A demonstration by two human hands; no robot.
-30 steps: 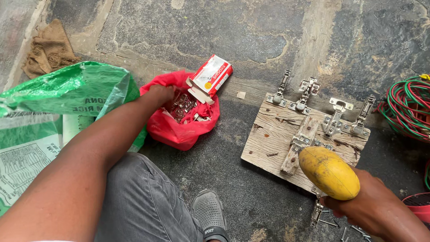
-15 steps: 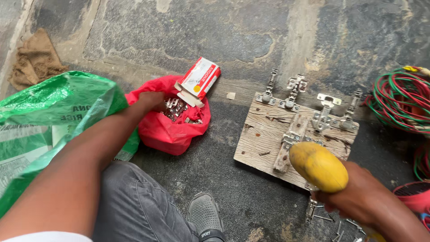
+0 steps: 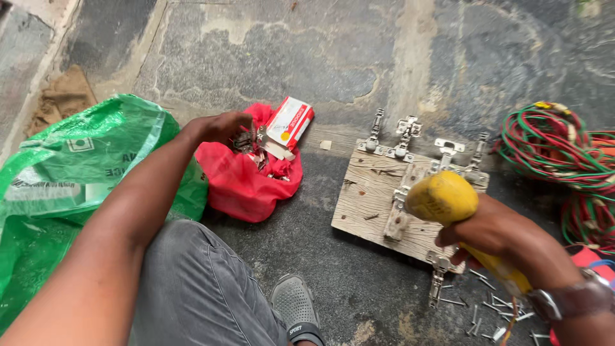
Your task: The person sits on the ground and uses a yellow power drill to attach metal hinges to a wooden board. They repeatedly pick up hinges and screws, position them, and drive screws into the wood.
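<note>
Left hand (image 3: 218, 127) in red bag, right hand (image 3: 493, 234) on yellow-handled tool.

Left grip pinched on small metal hardware (image 3: 243, 142) at mouth of red bag (image 3: 246, 182), centre-left of frame. Red-and-white rectangular carton (image 3: 289, 122) lying tilted on bag's upper edge, long axis running upper right to lower left. Green plastic sack (image 3: 70, 166) with white label patch at far left. Right grip wrapped around yellow tool handle (image 3: 448, 202), lower right; long axis diagonal, butt end toward upper left over wooden board (image 3: 378, 205) with metal hinges (image 3: 407, 134). Loose nails (image 3: 490, 314) on floor below board. Red-green wire coil (image 3: 557, 150) at right edge.
</note>
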